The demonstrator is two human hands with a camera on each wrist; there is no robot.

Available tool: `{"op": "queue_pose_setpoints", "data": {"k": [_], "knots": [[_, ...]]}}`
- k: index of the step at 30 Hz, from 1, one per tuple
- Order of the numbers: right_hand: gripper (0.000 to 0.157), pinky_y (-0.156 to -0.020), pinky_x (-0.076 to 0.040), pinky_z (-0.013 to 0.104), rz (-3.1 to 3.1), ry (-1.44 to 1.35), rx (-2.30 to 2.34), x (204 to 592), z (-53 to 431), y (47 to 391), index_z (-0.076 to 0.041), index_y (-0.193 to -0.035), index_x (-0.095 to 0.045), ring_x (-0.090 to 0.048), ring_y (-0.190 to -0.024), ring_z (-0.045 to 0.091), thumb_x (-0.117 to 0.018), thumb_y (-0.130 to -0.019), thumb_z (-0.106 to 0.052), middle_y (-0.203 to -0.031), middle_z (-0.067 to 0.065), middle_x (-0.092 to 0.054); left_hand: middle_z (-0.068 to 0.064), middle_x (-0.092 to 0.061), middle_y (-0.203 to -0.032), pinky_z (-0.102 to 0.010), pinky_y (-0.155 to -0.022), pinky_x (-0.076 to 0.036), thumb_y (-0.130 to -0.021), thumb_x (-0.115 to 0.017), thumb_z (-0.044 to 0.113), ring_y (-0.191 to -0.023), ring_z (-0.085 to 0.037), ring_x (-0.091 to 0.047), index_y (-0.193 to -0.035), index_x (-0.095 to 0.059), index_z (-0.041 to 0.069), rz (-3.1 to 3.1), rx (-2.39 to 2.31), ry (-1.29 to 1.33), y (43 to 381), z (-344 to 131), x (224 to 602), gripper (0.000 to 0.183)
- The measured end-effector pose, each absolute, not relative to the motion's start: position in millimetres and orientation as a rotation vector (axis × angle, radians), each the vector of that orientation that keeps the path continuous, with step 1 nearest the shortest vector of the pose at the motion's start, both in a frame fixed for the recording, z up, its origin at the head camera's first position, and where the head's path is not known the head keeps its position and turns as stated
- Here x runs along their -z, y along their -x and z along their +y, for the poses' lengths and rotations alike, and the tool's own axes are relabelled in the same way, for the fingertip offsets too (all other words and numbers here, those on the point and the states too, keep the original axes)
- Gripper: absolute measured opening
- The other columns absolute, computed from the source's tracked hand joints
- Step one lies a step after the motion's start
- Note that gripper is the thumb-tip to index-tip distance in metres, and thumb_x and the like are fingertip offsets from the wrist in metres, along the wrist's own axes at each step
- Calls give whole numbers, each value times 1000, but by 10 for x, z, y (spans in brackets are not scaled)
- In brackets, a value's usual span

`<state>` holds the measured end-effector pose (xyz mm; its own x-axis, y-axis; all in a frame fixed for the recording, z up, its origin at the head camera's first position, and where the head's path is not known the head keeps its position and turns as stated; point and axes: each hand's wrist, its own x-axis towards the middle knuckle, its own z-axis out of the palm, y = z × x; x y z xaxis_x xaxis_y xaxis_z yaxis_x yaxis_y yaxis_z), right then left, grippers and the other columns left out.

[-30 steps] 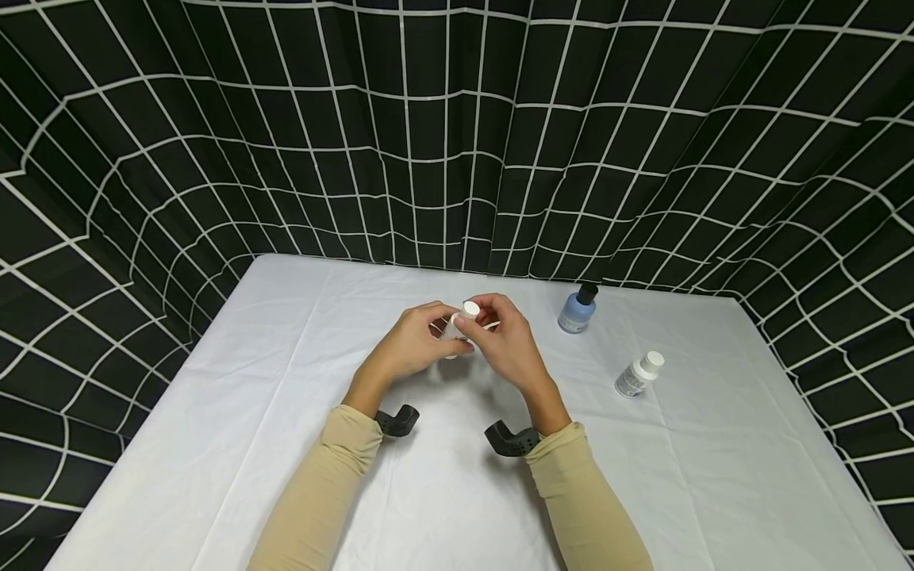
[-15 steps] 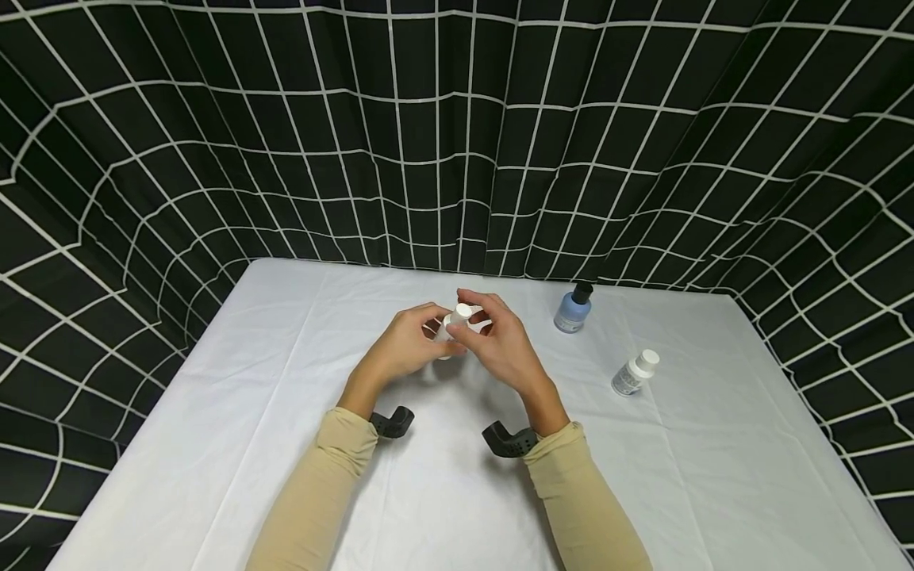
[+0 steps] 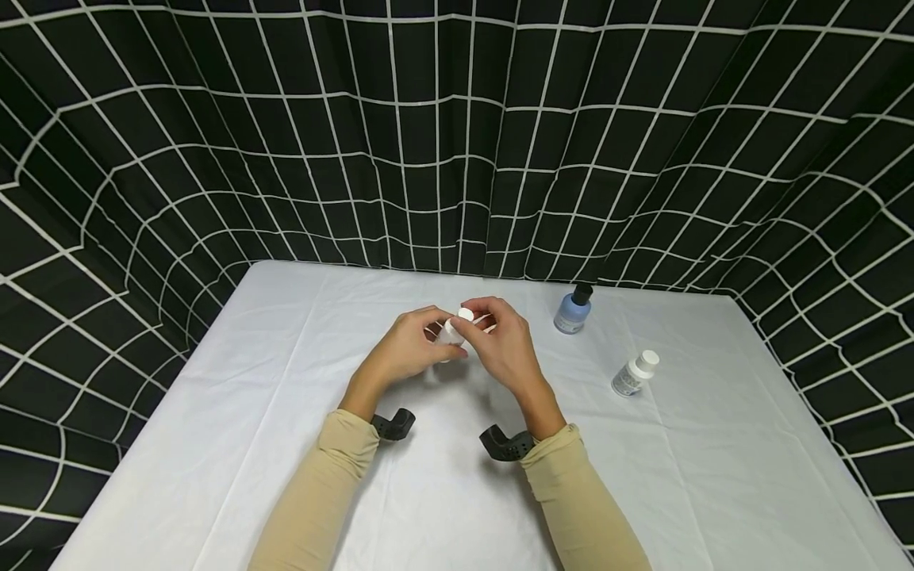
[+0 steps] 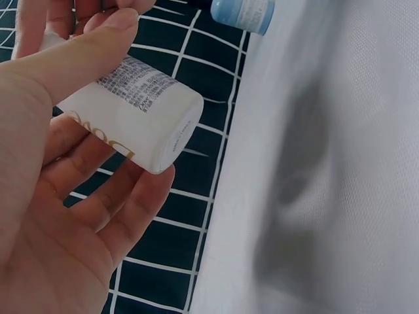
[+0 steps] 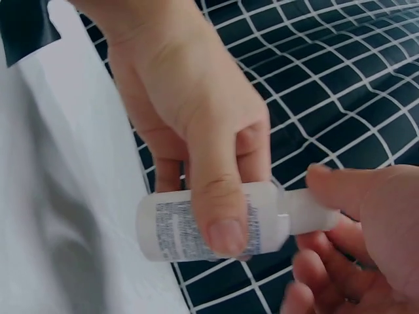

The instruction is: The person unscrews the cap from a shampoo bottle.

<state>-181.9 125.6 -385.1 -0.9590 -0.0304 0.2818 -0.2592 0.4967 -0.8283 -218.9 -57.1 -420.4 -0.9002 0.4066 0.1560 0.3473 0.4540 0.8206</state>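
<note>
Currently, from my remote station, I have both grips at work on one thing: a small white Dove-lettered bottle, raised off the white-clothed desk in front of the body. Left grip, a bare hand, is clamped on the bottle: thumb across the printed side, fingers behind and below. The bottle lies tilted; left wrist view shows me its base. Right grip pinches the white cap between thumb and fingers.

Progress, as I read it: bottle up and steadied, cap in hand, so the reach-and-grasp part looks done. The cap sits at the neck, in line with the bottle, no gap that I can make out. Whether its thread is tight, loose or partly turned, I cannot tell. My judgement is that the cap work is mid-course. If it is a twist, the rest of the turn is outstanding, and so is setting the bottle down.

Off to the right, two others stand on the desk, well apart from the grips: a blue bottle with its black cap on, and a white bottle with a grey label, also capped. Neither is being touched.
</note>
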Motion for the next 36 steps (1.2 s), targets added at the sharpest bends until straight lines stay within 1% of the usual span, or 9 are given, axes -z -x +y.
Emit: {"op": "queue_pose_setpoints", "data": {"k": [3, 6, 12, 16, 19, 22, 28, 32, 36], "knots": [[28, -84, -55, 34, -2476, -403, -1469, 3834, 1282, 1816, -12, -126, -72, -66, -102, 21, -69, -98, -18, -121, 6, -73, 8, -71, -107, -35, -89, -57, -80, -86, 35, -97, -18, -67, -115, -73, 25, 2637, -1488, -694, 2190, -588, 4194, 39], [29, -87, -56, 36, -2442, -496, -1479, 3816, 1291, 1818, -14, -128, -72, -64, -105, 19, -66, -99, -13, -125, 4, -73, 6, -72, -108, -35, -89, -57, -81, -86, 34, -98, -20, -68, -116, -73, 22, 2647, -1519, -717, 2195, -602, 4188, 40], [34, -86, -54, 28, -2458, -516, -1505, 3802, 1293, 1808, -18, -132, -70, -63, -107, 17, -68, -99, -16, -130, -1, -72, 5, -73, -111, -34, -90, -58, -82, -86, 32, -100, -17, -68, -117, -73, 21, 2639, -1523, -736, 2198, -603, 4197, 40], [41, -84, -54, 28, -2443, -453, -1542, 3795, 1296, 1804, -21, -135, -67, -64, -110, 18, -74, -95, -25, -137, -3, -68, 8, -72, -111, -34, -93, -57, -82, -86, 33, -102, -14, -67, -118, -73, 24, 2632, -1513, -734, 2193, -596, 4191, 40], [42, -84, -54, 32, -2440, -351, -1535, 3791, 1291, 1803, -20, -131, -68, -65, -107, 20, -78, -91, -31, -132, -1, -67, 11, -70, -109, -34, -93, -57, -81, -86, 34, -101, -14, -66, -119, -73, 28, 2634, -1493, -723, 2188, -586, 4189, 41], [42, -85, -52, 33, -2454, -238, -1539, 3797, 1280, 1806, -15, -121, -67, -64, -100, 21, -81, -87, -35, -117, 4, -65, 11, -69, -105, -34, -94, -56, -81, -86, 34, -101, -16, -64, -117, -73, 30, 2625, -1486, -720, 2180, -573, 4192, 38], [35, -79, -49, 25, -2450, -171, -1524, 3828, 1257, 1810, -11, -105, -68, -62, -89, 19, -84, -85, -35, -95, 7, -64, 10, -69, -107, -34, -95, -56, -81, -86, 36, -103, -19, -61, -115, -73, 32, 2584, -1491, -743, 2159, -551, 4182, 37], [28, -78, -51, 25, -2423, -242, -1500, 3830, 1255, 1812, -11, -109, -73, -64, -91, 19, -80, -89, -29, -98, 7, -66, 11, -69, -108, -35, -94, -56, -80, -86, 36, -103, -17, -64, -118, -72, 32, 2600, -1481, -725, 2156, -554, 4167, 40], [26, -84, -54, 31, -2430, -385, -1484, 3814, 1277, 1808, -10, -120, -73, -67, -102, 21, -72, -96, -20, -114, 6, -70, 10, -70, -108, -35, -92, -57, -82, -86, 35, -102, -18, -67, -117, -72, 27, 2611, -1493, -719, 2168, -556, 4173, 39]]}}
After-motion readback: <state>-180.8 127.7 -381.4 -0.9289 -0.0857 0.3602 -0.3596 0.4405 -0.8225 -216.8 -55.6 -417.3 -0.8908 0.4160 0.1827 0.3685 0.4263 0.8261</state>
